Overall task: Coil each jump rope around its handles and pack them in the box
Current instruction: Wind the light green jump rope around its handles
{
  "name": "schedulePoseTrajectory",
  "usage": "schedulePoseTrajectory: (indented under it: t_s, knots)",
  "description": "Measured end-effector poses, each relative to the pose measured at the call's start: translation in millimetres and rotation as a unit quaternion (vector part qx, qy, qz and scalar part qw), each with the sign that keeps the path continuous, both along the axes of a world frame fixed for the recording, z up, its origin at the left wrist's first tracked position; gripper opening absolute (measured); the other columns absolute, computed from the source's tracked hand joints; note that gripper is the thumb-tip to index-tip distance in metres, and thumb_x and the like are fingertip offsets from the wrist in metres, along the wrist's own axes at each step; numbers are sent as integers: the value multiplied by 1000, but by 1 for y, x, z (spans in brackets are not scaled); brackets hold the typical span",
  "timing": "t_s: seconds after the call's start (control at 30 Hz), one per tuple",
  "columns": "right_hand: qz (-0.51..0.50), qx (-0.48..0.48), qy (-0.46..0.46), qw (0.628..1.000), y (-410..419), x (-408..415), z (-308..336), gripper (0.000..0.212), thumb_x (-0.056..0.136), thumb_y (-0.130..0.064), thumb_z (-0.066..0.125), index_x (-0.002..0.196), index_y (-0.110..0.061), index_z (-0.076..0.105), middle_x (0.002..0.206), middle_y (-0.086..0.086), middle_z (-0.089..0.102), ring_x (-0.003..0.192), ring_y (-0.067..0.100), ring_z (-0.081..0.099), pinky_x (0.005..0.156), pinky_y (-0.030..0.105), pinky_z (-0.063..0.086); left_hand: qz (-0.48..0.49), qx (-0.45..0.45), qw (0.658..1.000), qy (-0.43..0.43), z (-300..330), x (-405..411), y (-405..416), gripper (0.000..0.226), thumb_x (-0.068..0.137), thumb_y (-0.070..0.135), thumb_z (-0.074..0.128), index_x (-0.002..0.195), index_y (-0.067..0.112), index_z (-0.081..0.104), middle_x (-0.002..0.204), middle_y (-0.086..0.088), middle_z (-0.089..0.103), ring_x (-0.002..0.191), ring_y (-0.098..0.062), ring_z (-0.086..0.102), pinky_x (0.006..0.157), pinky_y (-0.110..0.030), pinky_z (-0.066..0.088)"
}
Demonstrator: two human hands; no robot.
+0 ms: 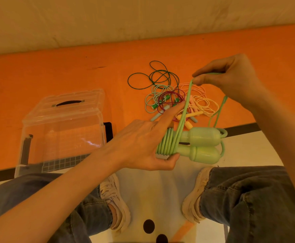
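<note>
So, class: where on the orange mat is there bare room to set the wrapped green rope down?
Bare orange mat lies between the clear box and the rope pile, and along the far edge behind both. It is crowded at the pile itself, under the right hand.

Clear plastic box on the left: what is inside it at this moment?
No rope shows inside the clear plastic box; through its walls only the orange mat and gridded base appear. A knee covers its near bottom edge.

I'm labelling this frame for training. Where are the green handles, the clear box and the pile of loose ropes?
green handles point(203, 137), head view, upper handle's barrel.
clear box point(62, 120), head view, front wall.
pile of loose ropes point(164, 95), head view, tangled middle.
</note>
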State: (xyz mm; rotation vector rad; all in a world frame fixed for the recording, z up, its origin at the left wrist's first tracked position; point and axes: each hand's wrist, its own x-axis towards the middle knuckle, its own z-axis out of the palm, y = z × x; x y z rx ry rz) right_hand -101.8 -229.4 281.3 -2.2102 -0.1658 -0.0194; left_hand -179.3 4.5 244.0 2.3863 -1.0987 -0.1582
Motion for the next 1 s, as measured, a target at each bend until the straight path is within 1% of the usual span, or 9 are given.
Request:
schedulePoseTrajectory:
  t_s: [0.13,0.23,0.3,0.5,0.6,0.7,0.8,0.9,1.0]
  knots:
    - [1,2,7,1000,-1,-1,-2,16,76,-20,76,91,-17,74,80,-4,71,71,-5,64,66,8,48,1,-65,998,-13,2,2,1,90,76,49,56,148,31,5,79,10,59,46,-12,49,43,-31,42]
    - [7,7,15,1000,1,-1,-4,14,76,-20,77,90,-17,75,79,-3,71,72,-2,65,67,10,48,-42,-90,993,-55,-1,3,0,70,79,49,61,138,28,31,99,11,63,63,-8,57,47,-31,48]
    - [19,9,23,1000,3,-2,-4,14,76,-21,77,89,-16,75,77,-2,72,70,-1,64,66,12,49,-52,-112,990,-65,-5,3,-1,63,81,50,65,130,24,37,108,10,61,76,-1,54,52,-26,49]
    - [9,67,39,997,-3,-3,1,24,69,-34,72,89,-19,74,70,-11,71,70,3,62,64,14,49,125,-270,954,29,4,10,6,45,75,47,65,108,29,42,85,23,51,70,4,49,59,-9,35]
    - [3,34,57,998,-2,-4,0,14,80,-30,67,91,-22,72,59,-20,67,56,-8,53,54,6,38,167,-353,919,53,8,13,4,37,78,37,67,105,25,44,90,8,49,76,-1,47,65,-17,36]
    - [-1,6,82,997,-3,-5,1,7,83,-30,65,82,-26,71,55,-20,64,49,-3,43,45,7,33,206,-378,900,64,8,17,5,36,80,33,68,107,22,47,95,3,50,80,-4,49,70,-18,38]
    - [5,-25,110,994,-5,-7,3,7,85,-30,65,81,-28,71,58,-18,66,50,-6,47,48,9,38,252,-417,865,122,7,21,7,29,83,25,71,103,20,51,84,12,58,69,-2,55,62,-16,43]
    - [18,-35,141,989,-5,-8,3,9,80,-36,67,80,-29,73,64,-12,69,52,-4,47,55,21,40,294,-424,848,122,6,24,8,36,82,28,71,106,9,52,84,-5,61,66,-12,56,57,-22,45]
    - [34,-28,171,984,-4,-10,7,13,73,-40,68,79,-30,74,67,-7,70,56,-1,48,56,20,40,327,-420,838,120,5,25,7,42,81,30,75,108,7,52,93,-12,64,71,-13,58,61,-23,47]
